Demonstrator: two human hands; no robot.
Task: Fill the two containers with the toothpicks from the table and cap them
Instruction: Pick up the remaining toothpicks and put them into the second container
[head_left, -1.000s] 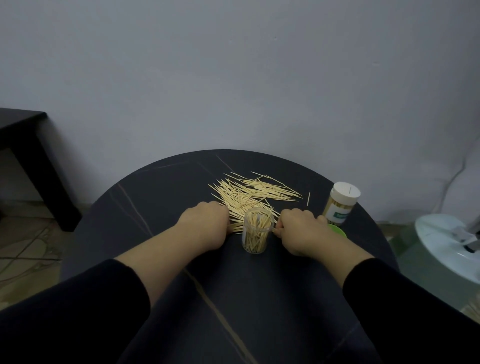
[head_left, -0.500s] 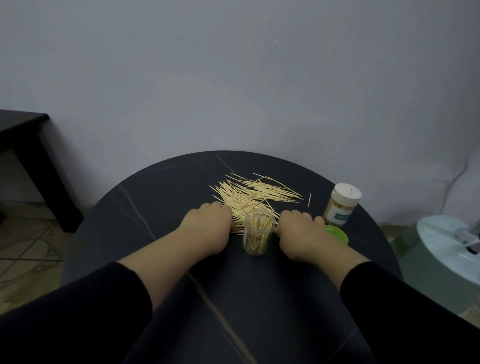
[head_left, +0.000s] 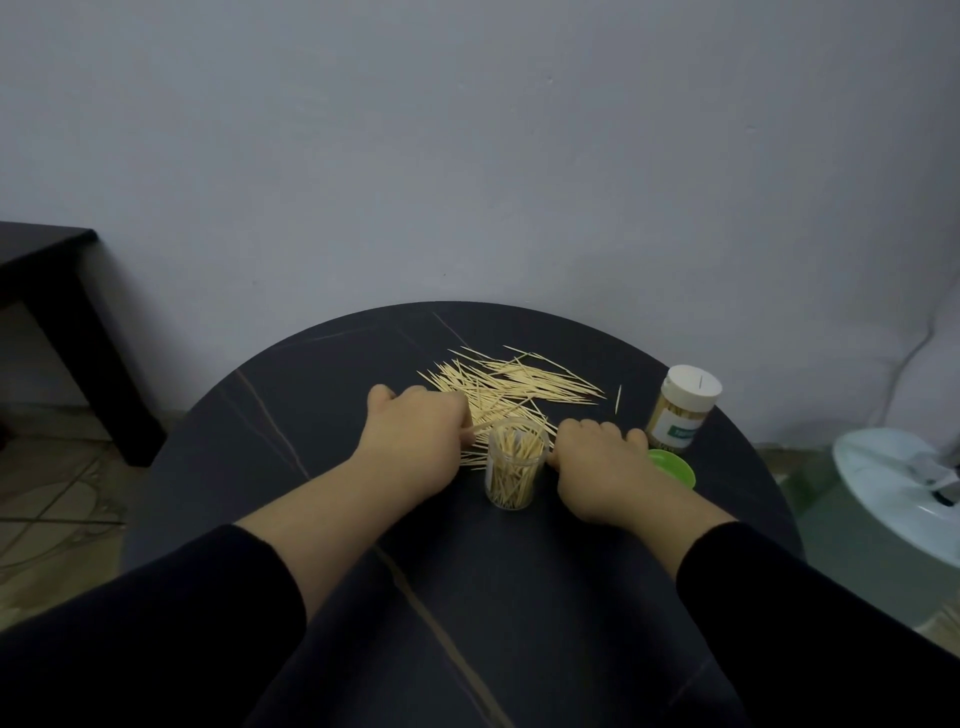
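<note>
Loose toothpicks (head_left: 519, 387) lie in a pile at the far middle of the round dark table (head_left: 467, 597). An open clear container (head_left: 516, 470), partly filled with toothpicks, stands upright between my hands. My left hand (head_left: 410, 441) rests at the pile's near left edge and pinches a few toothpicks that stick out towards the container. My right hand (head_left: 602, 462) lies knuckles-up just right of the container with its fingers curled under, their tips hidden. A green lid (head_left: 675, 465) lies behind my right hand. A second container (head_left: 680, 410), full and white-capped, stands at the right.
One stray toothpick (head_left: 618, 399) lies between the pile and the capped container. A black side table (head_left: 52, 291) stands at the left by the wall. A white rounded object (head_left: 904, 499) sits on the floor to the right.
My left hand has slid slightly forward into the pile and now shows toothpicks in its grip. My right hand has dropped from the container's rim to the table beside it.
</note>
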